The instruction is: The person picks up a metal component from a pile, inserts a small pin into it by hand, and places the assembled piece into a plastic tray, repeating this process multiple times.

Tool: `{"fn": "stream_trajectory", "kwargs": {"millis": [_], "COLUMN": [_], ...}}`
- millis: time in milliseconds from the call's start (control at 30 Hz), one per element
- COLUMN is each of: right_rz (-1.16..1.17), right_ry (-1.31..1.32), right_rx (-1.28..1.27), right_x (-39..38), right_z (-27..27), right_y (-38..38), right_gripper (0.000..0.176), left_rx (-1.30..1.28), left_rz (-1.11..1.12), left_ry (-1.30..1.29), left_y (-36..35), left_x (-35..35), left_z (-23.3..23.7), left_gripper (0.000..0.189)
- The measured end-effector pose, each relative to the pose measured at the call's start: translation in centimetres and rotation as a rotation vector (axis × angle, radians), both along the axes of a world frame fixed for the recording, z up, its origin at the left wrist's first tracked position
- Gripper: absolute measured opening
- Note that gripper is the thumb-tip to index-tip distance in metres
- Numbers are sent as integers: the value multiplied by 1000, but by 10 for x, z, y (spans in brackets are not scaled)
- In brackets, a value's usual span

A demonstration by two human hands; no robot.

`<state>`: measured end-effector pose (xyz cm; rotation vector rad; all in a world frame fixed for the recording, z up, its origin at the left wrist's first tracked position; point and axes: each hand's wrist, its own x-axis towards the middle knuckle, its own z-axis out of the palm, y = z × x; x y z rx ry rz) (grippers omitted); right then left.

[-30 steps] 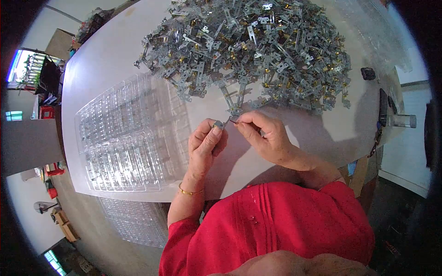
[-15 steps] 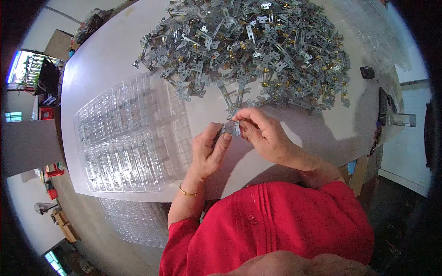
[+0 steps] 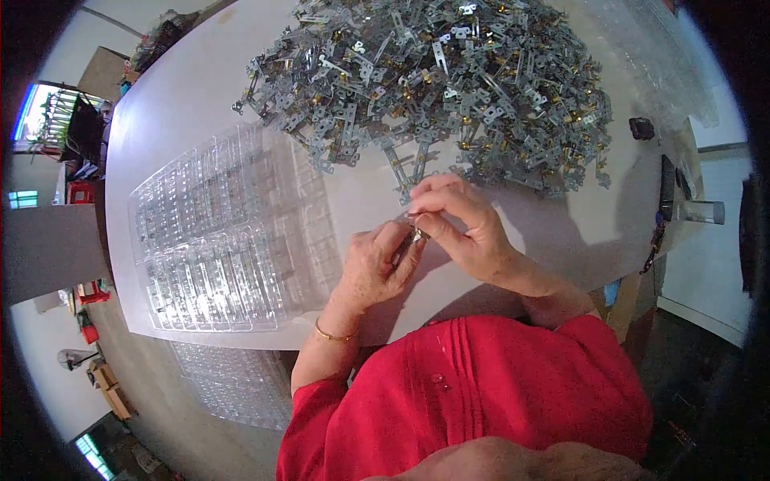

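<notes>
My left hand [image 3: 373,266] is closed around a small metal bracket [image 3: 417,234], most of which is hidden by the fingers. The thumb and index finger of my right hand [image 3: 469,236] pinch together at the bracket's upper end, while the other fingers stay curled above. Just beyond my fingertips, a few loose brackets [image 3: 398,170] lie at the near edge of a big pile of metal brackets [image 3: 449,88], grey with brass-coloured bits. Left of my hands rests a clear plastic tray [image 3: 216,276] with rows of slots, parts of it glinting.
The white table [image 3: 176,120] has a curved outer edge. A small black object [image 3: 641,128] sits at the right, near a clear cylinder [image 3: 704,212] by the table's edge. More clear plastic trays [image 3: 233,385] are below the table at the left. Clear plastic sheeting [image 3: 650,56] lies at the far right.
The bracket has turned in my fingers and shows less of its flat face. My left hand has moved slightly right and rolled over; my right fingers have lifted a little.
</notes>
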<state>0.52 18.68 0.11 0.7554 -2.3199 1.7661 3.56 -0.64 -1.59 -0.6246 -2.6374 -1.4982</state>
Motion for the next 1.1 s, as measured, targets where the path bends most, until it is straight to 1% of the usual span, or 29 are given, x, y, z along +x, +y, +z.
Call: {"fn": "stream_trajectory", "kwargs": {"millis": [33,67,133,233,267,333,367,433,467,533,567,633,667,733,767,833,933,967,1100], "right_rz": [-40,-47,-66,6,13,27,21,10,3,-12,-20,-35,-47,-75,-121,-213,-164,-140,-77], "right_ry": [80,48,-14,-134,-198,-326,-296,-232,-272,-350,-349,-346,-273,-127,5,266,93,89,86], "right_rx": [-34,-49,-77,-21,-51,-111,-101,-81,-125,-214,-214,-215,-188,-134,-58,94,135,150,211], "right_x": [-1,0,1,2,4,9,8,3,3,3,3,2,1,-3,-6,-12,-2,0,4], "right_z": [0,0,0,-4,-5,-8,-6,-1,-2,-5,-4,-1,-3,-5,-3,11,16,16,12], "right_y": [-1,-2,-1,-1,-2,-4,-3,1,2,3,4,4,4,3,5,7,9,7,1], "right_gripper": [14,14,14,11,11,10,11,11,11,10,10,9,9,10,10,12,13,13,13], "left_rx": [-27,-53,-28,-2,3,-13,-20,61,102,185,227,358,423,427,429,393,366,362,240], "left_rz": [19,37,119,175,187,139,113,81,65,12,-14,-73,-103,-73,-60,24,138,172,226], "left_ry": [4,7,44,116,141,73,39,71,87,21,-12,-310,-459,-505,-528,-449,-404,-402,-263], "left_y": [0,1,0,1,1,1,1,0,-2,-9,-11,-13,-13,-10,-8,-6,-4,-3,-2], "left_x": [1,2,2,-1,-1,1,1,-2,-5,-8,-9,-4,-1,3,4,4,3,3,2], "left_z": [0,-1,-3,-8,-9,-2,2,7,8,-2,-6,-6,-6,-1,1,-7,-6,-5,-14], "left_gripper": [15,15,15,14,14,15,17,19,22,29,33,33,33,31,30,29,29,29,30]}}
